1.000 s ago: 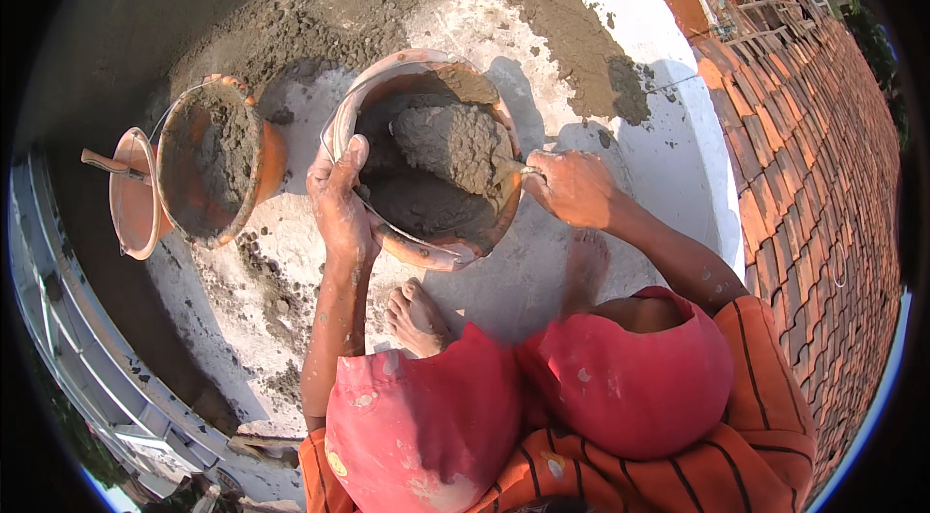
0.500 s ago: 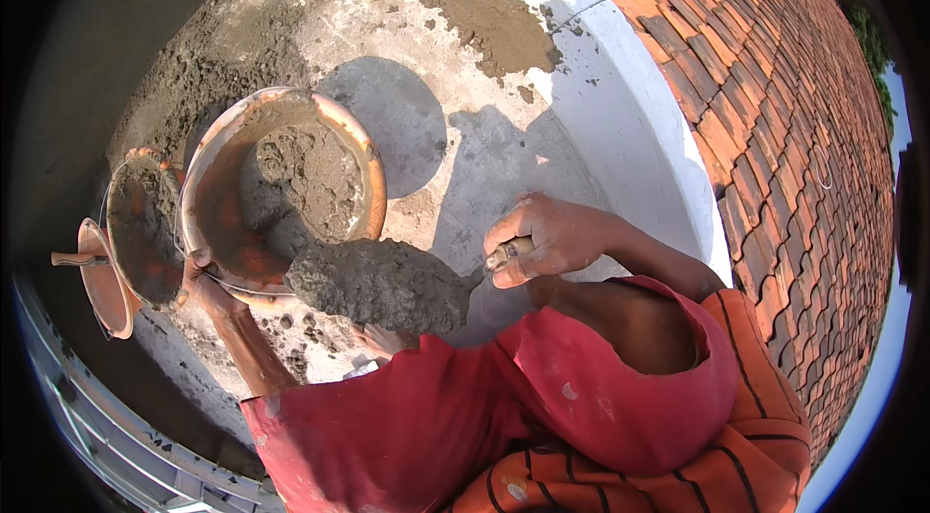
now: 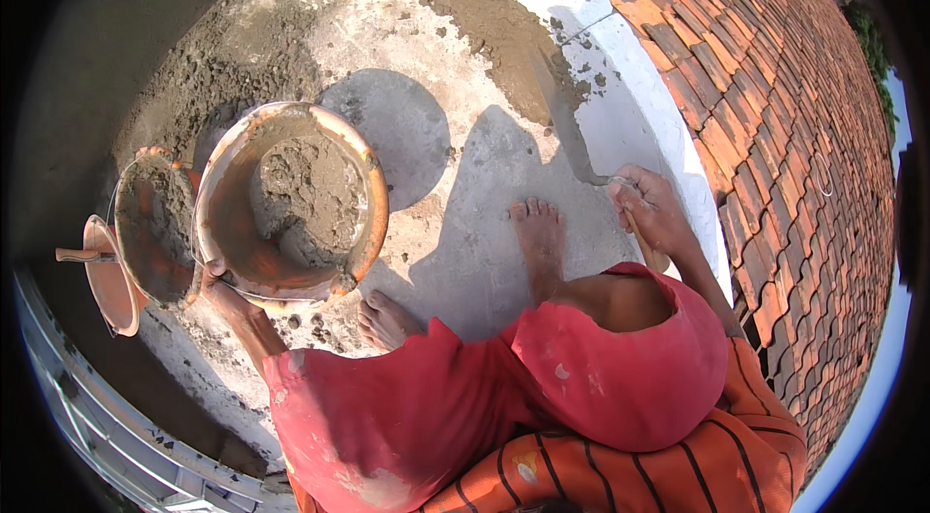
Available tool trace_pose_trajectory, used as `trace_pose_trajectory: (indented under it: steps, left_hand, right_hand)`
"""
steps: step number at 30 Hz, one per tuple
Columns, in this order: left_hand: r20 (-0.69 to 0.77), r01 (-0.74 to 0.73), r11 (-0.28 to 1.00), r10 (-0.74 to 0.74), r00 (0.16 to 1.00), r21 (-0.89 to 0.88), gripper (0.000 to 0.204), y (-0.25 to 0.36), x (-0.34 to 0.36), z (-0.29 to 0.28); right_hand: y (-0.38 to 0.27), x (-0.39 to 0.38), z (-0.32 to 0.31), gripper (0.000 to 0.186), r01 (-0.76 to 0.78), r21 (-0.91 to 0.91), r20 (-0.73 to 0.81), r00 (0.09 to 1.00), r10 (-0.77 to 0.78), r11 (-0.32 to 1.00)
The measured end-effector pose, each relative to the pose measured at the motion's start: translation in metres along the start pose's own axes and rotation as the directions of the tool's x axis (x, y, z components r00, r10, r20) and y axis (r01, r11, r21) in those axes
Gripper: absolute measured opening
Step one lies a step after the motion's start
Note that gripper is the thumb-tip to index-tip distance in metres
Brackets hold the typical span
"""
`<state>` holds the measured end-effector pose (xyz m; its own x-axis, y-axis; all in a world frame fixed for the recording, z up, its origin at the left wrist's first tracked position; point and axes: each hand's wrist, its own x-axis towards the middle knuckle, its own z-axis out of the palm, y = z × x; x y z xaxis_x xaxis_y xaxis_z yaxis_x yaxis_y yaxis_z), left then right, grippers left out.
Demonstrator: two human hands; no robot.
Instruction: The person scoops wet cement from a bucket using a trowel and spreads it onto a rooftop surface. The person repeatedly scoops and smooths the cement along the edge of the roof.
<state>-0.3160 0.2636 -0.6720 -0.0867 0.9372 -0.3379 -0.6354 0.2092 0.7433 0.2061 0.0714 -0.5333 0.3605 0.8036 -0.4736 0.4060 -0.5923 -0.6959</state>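
Note:
My right hand (image 3: pixel 647 208) grips a trowel by its wooden handle, with the blade (image 3: pixel 564 116) resting at the band of wet mortar (image 3: pixel 484 19) along the white ledge. My left hand (image 3: pixel 232 300) holds the near-left rim of the large orange bucket (image 3: pixel 365 217), which contains grey mortar (image 3: pixel 300 184). Just left of it stands a second mortar-crusted bucket (image 3: pixel 150 222). Leftmost is a shallow orange pan (image 3: pixel 107 290) with a wooden handle (image 3: pixel 77 255) lying across it. My bare feet (image 3: pixel 538 251) are on the concrete floor between the bucket and my right arm.
Terracotta roof tiles (image 3: pixel 804 145) run along the right beyond the white edge (image 3: pixel 678 96). A dark grey rendered surface (image 3: pixel 107 38) curves along the left. Pale metal framework (image 3: pixel 116 416) shows at the lower left. Scattered mortar (image 3: pixel 223 58) lies on the floor behind the buckets.
My right hand lifted a heaped trowel out of the bucket, then swung it up and right to the ledge, where the heap no longer shows. The bucket shifted left and down in view.

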Motion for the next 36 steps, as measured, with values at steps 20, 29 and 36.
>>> trace_pose_trajectory:
  steps: [20,29,36]
  left_hand:
    - [-0.01,-0.031,0.999,0.031,0.999,0.008,0.034,-0.006,-0.002,-0.023]
    - [-0.024,-0.008,1.0,0.008,1.0,0.003,0.035,-0.009,0.002,-0.029]
    - [-0.038,0.003,1.0,-0.003,0.999,0.023,0.035,-0.002,0.004,-0.034]
  right_hand:
    - [0.076,0.056,0.056,0.04,-0.1,-0.418,-0.275,0.961,-0.021,0.903]
    - [0.016,-0.007,0.019,0.026,-0.158,-0.681,-0.411,0.891,-0.194,0.715]
    - [-0.09,-0.016,0.0,0.028,0.539,-0.024,0.347,0.794,-0.499,0.842]
